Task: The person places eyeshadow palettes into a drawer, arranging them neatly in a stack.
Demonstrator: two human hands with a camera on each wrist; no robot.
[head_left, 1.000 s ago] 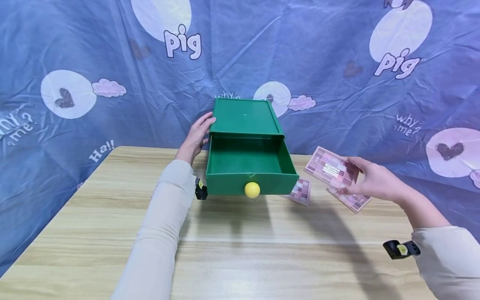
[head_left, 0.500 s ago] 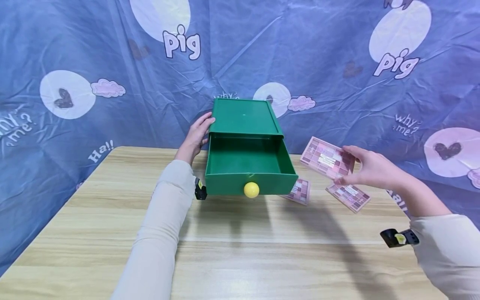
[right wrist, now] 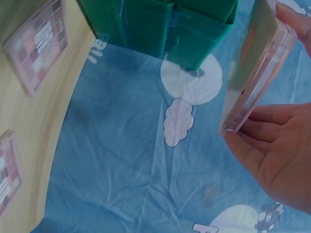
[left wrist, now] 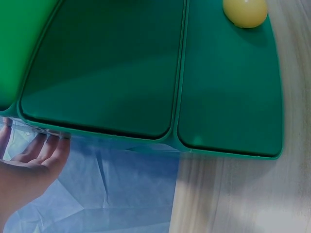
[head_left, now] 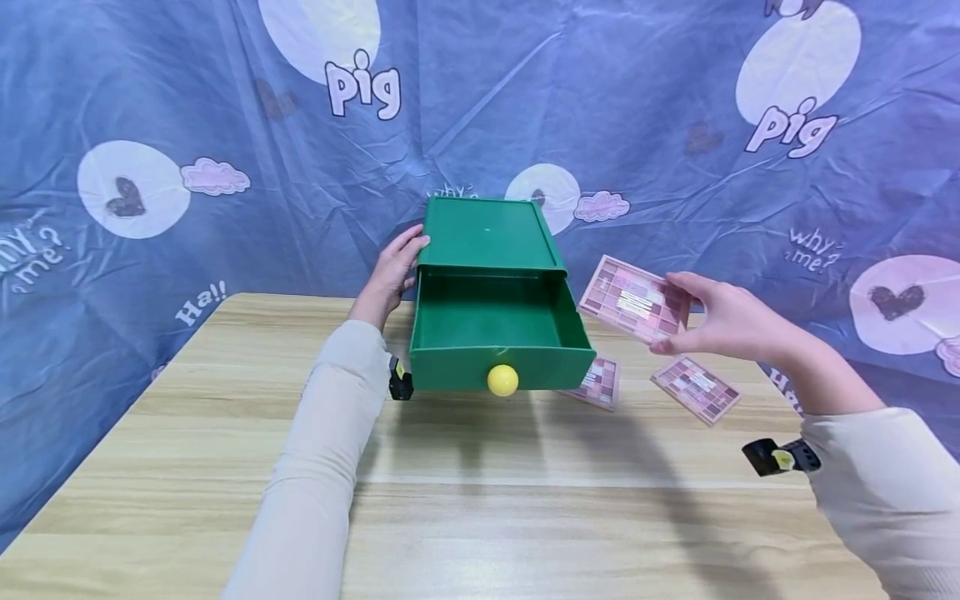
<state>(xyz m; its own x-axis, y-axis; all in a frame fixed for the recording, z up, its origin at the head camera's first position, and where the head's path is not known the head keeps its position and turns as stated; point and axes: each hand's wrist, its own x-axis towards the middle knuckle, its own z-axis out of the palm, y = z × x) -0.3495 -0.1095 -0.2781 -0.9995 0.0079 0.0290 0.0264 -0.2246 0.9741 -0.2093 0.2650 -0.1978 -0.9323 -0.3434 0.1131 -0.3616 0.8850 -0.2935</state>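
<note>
Where my right grip (head_left: 738, 321) pinches: rectangular pink multi-shade palette (head_left: 633, 300), raised near the green plastic drawer (head_left: 487, 312)
My left grip (head_left: 390, 275): fingers extended against the green plastic cabinet (head_left: 491, 233)
Wooden table (head_left: 225, 467): two similar pink palettes (head_left: 696, 389)

Pale wood-grain table (head_left: 465, 533) with one pink palette (head_left: 696, 389) and, near it, another pink palette (head_left: 601, 383), both flat.
</note>
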